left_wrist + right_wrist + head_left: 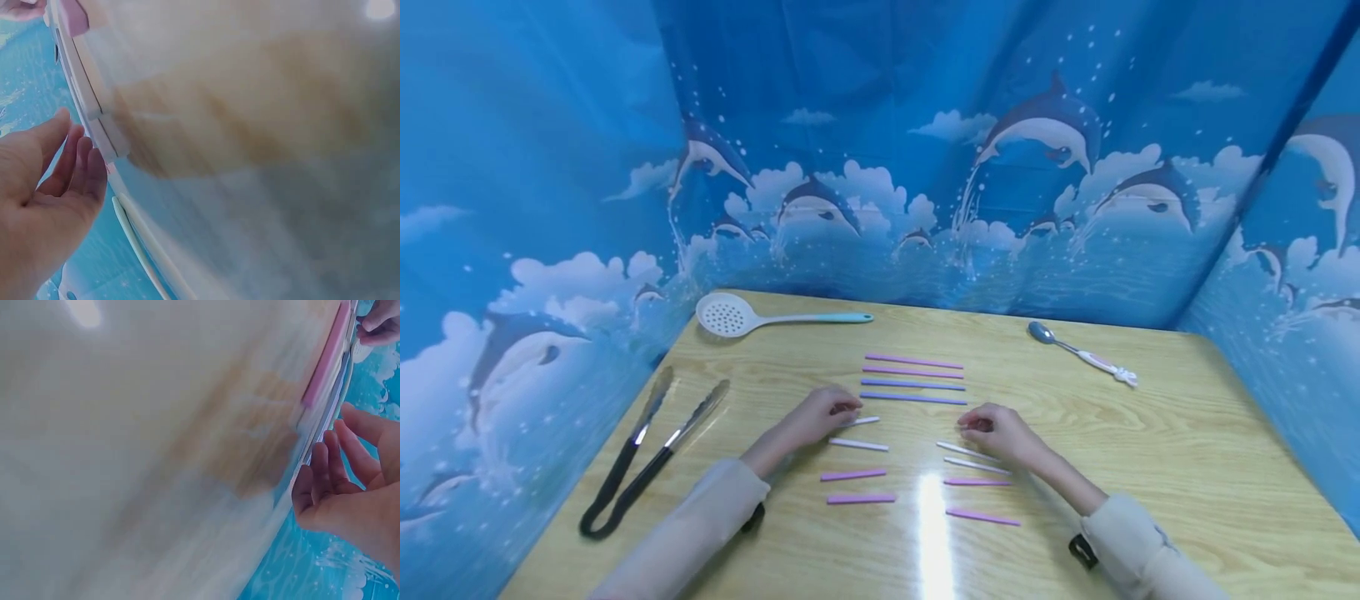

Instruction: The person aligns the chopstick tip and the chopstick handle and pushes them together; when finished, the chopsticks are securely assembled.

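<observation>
My left hand is over the left column of short sticks, beside a white stick whose left end it hides. In the left wrist view its fingers bend loosely, with nothing seen between thumb and fingertips. Across from it, my right hand hovers near another white stick, fingers loosely curved and holding nothing visible. Below the hands lie a second left white stick, a second right white stick and short pink sticks. Long violet sticks and long pink sticks lie in parallel above.
A white slotted skimmer with a mint handle lies at the table's back left. Black-handled tongs lie spread along the left side. At the back right is a spoon. A blue dolphin-print curtain surrounds the wooden table.
</observation>
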Tool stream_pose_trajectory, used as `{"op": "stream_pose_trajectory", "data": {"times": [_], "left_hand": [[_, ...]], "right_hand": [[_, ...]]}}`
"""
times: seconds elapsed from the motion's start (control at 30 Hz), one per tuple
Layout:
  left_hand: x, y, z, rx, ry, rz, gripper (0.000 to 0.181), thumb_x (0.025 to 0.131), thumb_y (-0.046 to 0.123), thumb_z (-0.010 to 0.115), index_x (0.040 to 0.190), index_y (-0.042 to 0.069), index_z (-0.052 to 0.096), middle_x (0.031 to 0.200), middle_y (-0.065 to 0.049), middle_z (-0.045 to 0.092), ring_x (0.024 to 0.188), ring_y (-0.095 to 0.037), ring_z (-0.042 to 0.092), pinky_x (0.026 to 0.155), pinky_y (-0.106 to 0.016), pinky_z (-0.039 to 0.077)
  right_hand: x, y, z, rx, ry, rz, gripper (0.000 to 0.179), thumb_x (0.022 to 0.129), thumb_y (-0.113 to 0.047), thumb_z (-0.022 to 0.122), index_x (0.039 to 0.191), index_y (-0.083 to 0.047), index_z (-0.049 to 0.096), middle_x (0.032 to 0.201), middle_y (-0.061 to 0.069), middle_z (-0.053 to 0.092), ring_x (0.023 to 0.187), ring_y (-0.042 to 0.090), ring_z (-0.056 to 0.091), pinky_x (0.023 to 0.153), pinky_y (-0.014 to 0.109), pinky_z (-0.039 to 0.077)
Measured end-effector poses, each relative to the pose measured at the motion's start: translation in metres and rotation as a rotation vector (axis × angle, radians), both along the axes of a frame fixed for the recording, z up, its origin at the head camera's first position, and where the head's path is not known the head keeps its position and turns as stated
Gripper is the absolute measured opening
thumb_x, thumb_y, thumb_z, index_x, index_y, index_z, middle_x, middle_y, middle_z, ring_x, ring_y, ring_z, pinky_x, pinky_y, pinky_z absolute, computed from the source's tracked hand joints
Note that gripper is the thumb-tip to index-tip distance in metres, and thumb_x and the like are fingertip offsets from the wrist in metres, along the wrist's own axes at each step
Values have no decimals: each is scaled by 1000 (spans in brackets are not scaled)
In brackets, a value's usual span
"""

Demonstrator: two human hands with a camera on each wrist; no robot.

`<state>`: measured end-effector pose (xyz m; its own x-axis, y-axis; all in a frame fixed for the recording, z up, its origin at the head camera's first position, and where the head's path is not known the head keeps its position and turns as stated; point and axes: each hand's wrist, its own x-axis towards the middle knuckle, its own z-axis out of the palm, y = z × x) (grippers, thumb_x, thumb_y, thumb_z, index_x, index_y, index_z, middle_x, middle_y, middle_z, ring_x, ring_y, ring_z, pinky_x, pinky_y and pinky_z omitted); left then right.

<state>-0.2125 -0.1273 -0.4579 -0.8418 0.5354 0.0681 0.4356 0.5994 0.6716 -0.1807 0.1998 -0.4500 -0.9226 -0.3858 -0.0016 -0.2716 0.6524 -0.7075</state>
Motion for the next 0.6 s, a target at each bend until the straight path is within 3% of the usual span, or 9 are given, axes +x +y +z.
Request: {"op": "stream_pose_trajectory", "data": {"times": [0.23,0.6], "left_hand": [[5,-7,-3,-3,2,-19,21,86,7,67,104,-3,68,95,-12,69,88,-21,64,81,-29,53],[2,-9,-9,4,30,-68,15,83,4,69,96,-3,70,81,-6,67,73,-9,57,67,-18,48]], "right_hand": [[14,2,0,1,-24,58,16,84,-7,70,97,1,69,86,4,67,75,9,58,66,19,51],[17,1,-6,1,49,112,6,82,-1,69,88,1,69,78,0,63,70,0,53,62,19,49]]}}
